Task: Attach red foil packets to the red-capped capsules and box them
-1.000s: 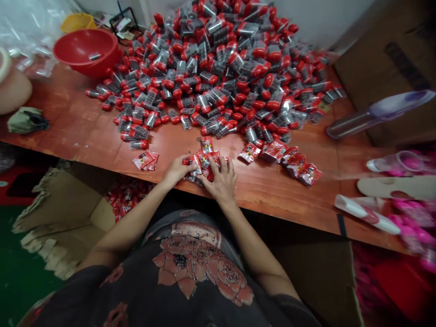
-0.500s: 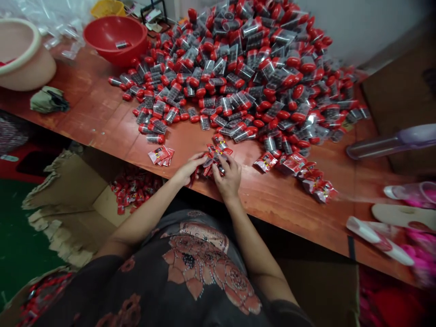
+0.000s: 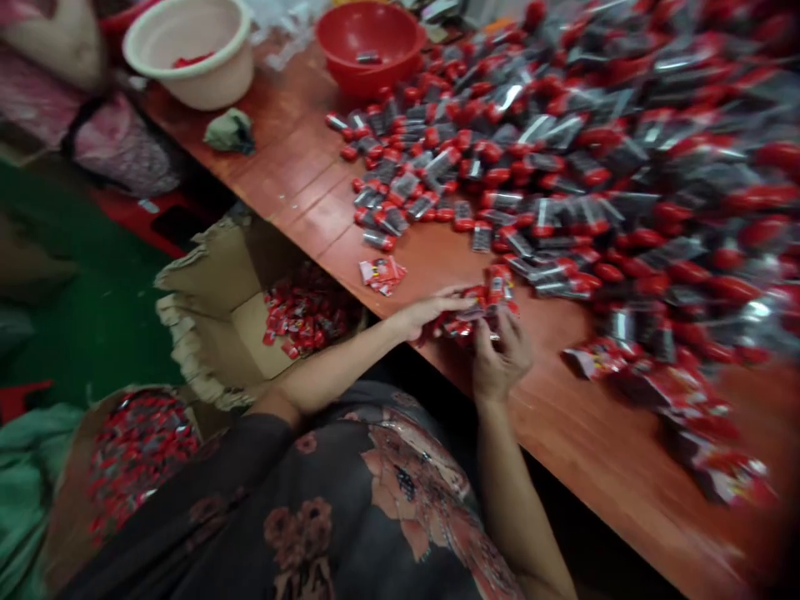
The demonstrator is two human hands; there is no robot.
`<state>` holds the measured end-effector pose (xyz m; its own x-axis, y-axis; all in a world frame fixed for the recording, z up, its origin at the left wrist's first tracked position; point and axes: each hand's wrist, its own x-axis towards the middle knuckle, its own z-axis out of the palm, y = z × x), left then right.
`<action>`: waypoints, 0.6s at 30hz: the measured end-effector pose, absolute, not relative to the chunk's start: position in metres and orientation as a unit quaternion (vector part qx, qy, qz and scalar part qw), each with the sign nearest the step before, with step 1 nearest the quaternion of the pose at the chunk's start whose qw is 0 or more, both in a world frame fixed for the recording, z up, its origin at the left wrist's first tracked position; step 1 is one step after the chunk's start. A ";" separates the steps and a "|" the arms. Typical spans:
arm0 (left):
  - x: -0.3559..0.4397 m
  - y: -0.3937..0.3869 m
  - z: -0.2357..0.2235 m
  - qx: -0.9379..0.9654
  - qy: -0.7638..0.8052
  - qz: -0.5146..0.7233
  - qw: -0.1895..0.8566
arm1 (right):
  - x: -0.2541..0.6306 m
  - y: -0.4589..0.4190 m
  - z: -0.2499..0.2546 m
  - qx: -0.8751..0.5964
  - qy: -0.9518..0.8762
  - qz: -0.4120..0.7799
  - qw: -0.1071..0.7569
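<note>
At the table's front edge, my left hand (image 3: pixel 434 315) is closed around small red printed packets (image 3: pixel 459 327), its fingers reaching over them. Close beside it, my right hand (image 3: pixel 505 357) has its thumb and fingers bent together at the same bunch; what they pinch is blurred and partly hidden. Just beyond the fingertips lies another red printed packet (image 3: pixel 500 285). A few flat red and white packets (image 3: pixel 382 273) lie to the left of my hands. Past them spreads a big heap of clear tubes with red caps (image 3: pixel 537 179), filled with something dark.
More red packets (image 3: pixel 681 392) lie in a row on the right. A red bowl (image 3: pixel 375 79) and a whitish tub (image 3: pixel 218 79) stand at the back left, near a crumpled cloth (image 3: pixel 229 131). Below the edge is a torn carton (image 3: pixel 206 283) with red pieces. Another person's arm (image 3: pixel 59 42) shows top left.
The view has swung left, so the table and my hands appear further right, and a second container of red pieces shows. My hands stay together at the packets.
</note>
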<state>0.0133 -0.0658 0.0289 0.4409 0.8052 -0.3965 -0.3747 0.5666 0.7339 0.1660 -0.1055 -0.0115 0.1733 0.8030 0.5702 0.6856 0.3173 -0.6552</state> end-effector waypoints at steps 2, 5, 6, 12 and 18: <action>-0.001 -0.069 0.031 0.281 0.363 0.383 0.802 | 0.159 -0.102 -0.009 -0.565 -0.664 0.033 0.490; -0.034 -0.088 0.039 0.274 0.339 0.425 0.793 | 0.138 -0.103 0.004 -0.513 -0.719 0.013 0.468; -0.049 -0.098 0.042 0.264 0.340 0.442 0.786 | 0.126 -0.106 0.010 -0.491 -0.742 0.014 0.457; -0.148 -0.182 0.007 0.080 0.396 0.588 0.701 | 0.017 -0.124 0.000 -0.345 -0.842 0.213 0.356; -0.227 -0.223 -0.068 -0.175 0.513 0.608 0.580 | -0.109 -0.120 -0.086 -0.336 -0.796 0.485 0.133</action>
